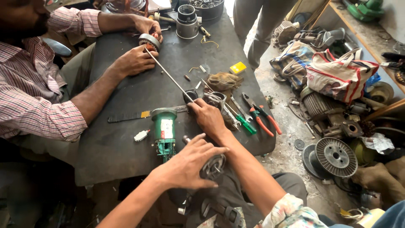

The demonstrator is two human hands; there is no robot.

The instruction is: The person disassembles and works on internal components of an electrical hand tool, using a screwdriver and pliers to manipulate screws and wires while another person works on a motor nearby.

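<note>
Your left hand (185, 164) lies spread, fingers open, over the motor part (213, 166) at the tabletop (122, 93) edge; your right hand (207, 117) grips a metal housing (216, 100).

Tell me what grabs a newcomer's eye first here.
The green motor housing lying mid-table, just left of the left hand, which rests on a round metal motor part. The right hand reaches to small metal cups beside orange-handled pliers. Across the table, a co-worker's hands work a copper-wound rotor.
</note>
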